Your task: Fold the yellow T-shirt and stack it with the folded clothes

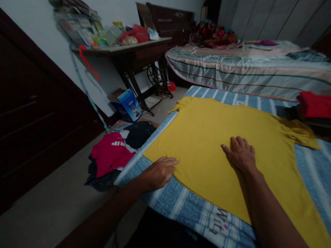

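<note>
Door (38,113), dark and wooden, is seen at the far left. Next, clothes (113,151) are heaped low, topped by a pink garment with white lettering, and a blue box (130,105) is set behind them, below a cluttered surface (164,40). A yellow shirt (212,137) is spread out on a blue-and-white striped sheet (186,203), its neckline at the far side and its hem towards the person. It is plain, mostly smooth, with the left-side sleeve bunched at the sheet's edge. The hem is touched by the left hand (160,172), whose fingers are curved together; whether cloth is grasped cannot be told. Farther right, the right hand (243,153) is laid palm down on the shirt's middle, fingers parted, nothing clasped. The other sleeve is creased and shadowed, and the shirt is cut off by the lower right corner. A red cloth (315,105) is stacked on dark ones at the far right.
</note>
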Demonstrator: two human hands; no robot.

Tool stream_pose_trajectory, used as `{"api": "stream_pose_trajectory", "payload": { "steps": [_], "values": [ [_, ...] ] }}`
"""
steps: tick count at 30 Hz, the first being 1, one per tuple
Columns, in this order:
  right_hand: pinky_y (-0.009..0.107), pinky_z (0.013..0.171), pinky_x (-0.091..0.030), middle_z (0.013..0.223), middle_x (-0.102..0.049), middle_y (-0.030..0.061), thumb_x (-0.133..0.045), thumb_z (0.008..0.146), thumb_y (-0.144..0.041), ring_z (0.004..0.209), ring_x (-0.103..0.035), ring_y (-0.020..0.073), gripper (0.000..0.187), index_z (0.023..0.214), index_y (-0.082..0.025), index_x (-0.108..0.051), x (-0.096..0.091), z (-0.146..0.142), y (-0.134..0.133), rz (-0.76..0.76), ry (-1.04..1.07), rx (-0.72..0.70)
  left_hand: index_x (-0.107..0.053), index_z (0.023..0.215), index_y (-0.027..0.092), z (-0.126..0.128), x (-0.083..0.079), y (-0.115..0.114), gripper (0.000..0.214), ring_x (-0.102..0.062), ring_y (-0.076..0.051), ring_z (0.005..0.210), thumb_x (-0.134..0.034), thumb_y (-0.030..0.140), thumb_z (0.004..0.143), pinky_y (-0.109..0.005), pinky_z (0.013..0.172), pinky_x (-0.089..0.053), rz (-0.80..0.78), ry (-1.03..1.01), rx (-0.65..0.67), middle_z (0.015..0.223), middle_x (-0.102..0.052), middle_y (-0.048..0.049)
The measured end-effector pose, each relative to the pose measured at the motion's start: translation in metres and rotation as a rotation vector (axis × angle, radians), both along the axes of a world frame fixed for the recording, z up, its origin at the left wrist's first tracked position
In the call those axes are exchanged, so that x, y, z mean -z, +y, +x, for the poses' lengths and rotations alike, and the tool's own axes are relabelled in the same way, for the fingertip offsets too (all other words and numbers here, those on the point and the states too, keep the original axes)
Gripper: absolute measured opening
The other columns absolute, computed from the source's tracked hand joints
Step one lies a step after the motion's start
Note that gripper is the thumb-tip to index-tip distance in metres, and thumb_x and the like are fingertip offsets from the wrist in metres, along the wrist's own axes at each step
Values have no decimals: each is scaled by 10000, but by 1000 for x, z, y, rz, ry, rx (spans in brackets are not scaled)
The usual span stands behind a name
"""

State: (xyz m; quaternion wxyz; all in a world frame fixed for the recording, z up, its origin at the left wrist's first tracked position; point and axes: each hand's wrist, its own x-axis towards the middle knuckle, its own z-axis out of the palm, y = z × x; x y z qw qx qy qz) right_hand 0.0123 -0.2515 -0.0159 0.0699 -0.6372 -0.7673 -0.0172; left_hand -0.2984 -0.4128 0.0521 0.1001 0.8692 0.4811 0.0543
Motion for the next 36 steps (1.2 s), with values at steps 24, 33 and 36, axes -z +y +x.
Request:
{"api": "stream_pose_trajectory", "payload": {
  "steps": [24,33,36],
  "values": [
    [467,970,-289,1349,-442,124,-274,909,-588,1269,-336,303,574,1277,-181,-443,0,1,1,-18,6,-4,-623,950,164,-7,6,-2,201,-506,-215,1224,-478,146,812,-399,1037,-382,36,-67,14,1272,-594,-126],
    [461,979,-283,1356,-438,110,-290,905,-589,1273,-329,294,575,1284,-184,-441,-1,0,1,-20,-2,1,-609,1017,146,-10,6,-1,311,-496,-216,1238,-448,65,764,-410,1044,-387,-1,-66,32,1294,-575,-136],
    [463,974,-287,1327,-457,114,-285,905,-589,1261,-341,291,571,1271,-183,-450,-3,0,0,-30,4,-5,-607,1023,161,-11,3,-1,316,-489,-202,1245,-448,67,766,-404,1055,-378,-18,-90,26,1299,-575,-118]
  ]
}}
